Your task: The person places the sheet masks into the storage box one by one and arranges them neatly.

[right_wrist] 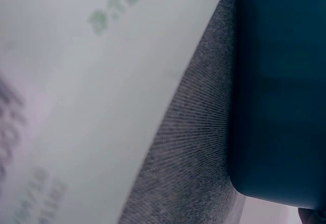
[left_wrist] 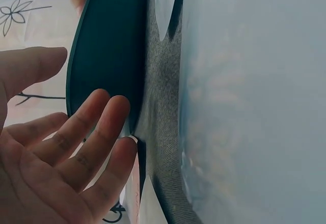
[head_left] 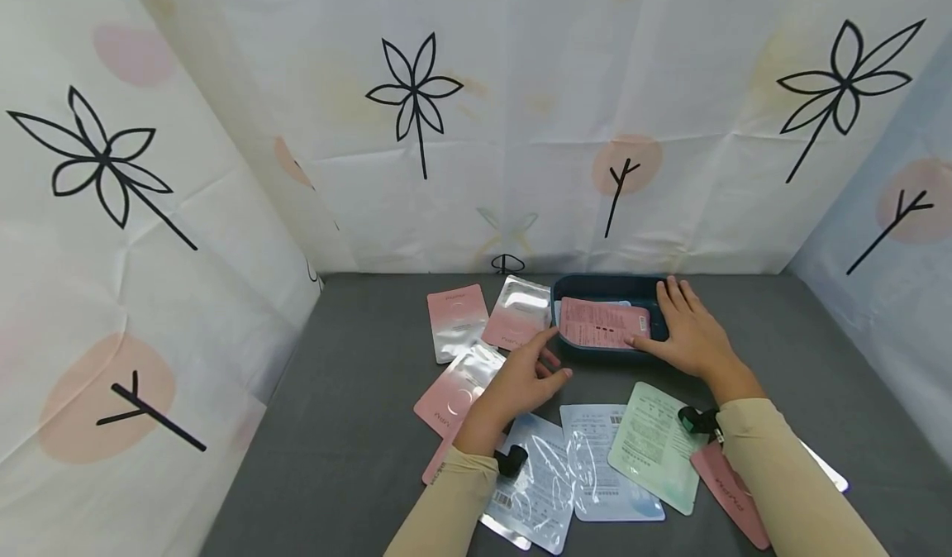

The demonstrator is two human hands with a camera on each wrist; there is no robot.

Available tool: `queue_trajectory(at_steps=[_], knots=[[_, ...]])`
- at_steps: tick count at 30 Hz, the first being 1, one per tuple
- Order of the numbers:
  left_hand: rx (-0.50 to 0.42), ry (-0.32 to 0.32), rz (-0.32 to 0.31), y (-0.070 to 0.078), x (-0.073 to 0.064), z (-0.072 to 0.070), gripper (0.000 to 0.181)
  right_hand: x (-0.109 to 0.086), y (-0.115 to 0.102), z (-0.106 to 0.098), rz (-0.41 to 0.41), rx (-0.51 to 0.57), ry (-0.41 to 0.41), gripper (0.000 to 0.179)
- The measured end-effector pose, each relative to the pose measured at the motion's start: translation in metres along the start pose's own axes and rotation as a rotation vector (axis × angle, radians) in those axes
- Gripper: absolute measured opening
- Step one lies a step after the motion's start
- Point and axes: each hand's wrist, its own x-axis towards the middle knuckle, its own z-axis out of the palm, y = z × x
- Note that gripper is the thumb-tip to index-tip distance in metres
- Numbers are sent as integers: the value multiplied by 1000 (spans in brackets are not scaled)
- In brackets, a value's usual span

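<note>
A dark teal plastic tray [head_left: 606, 353] stands at the back of the table with a pink sachet [head_left: 602, 323] lying on top of other packets in it. My right hand [head_left: 693, 338] rests over the tray's right end, fingers straight along the side and thumb at the front rim. By the front left corner is my left hand [head_left: 518, 382], loosely spread and holding nothing. Its fingertips come right up to the tray wall [left_wrist: 109, 40] in the left wrist view. The right wrist view shows the tray's outer side [right_wrist: 277, 107], with that hand's fingers hidden.
Pink and silver sachets [head_left: 456, 317] lie left of the tray, some overlapping. In front are blue-white sachets [head_left: 606, 466], a green sachet [head_left: 658, 449] and another pink sachet [head_left: 729, 491], partly under my right forearm. White patterned cloth walls [head_left: 506, 210] enclose the grey table [head_left: 357, 425].
</note>
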Motion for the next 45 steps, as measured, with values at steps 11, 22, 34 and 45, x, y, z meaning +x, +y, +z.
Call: queue_trajectory(at_steps=[11,22,34,45], knots=[[-143,103,-49,-16,-8,-39,59,-3,-1,-3,-3,7,-4,125],[-36,270,-136,-43,-32,-97,28,0,-1,-2,3,-1,-6,126],[152,163,-368,-54,-50,-122,39,-1,0,0,7,4,-1,126],[160,115,-371,-49,-49,-117,43,-1,-1,-1,7,-4,-8,127]])
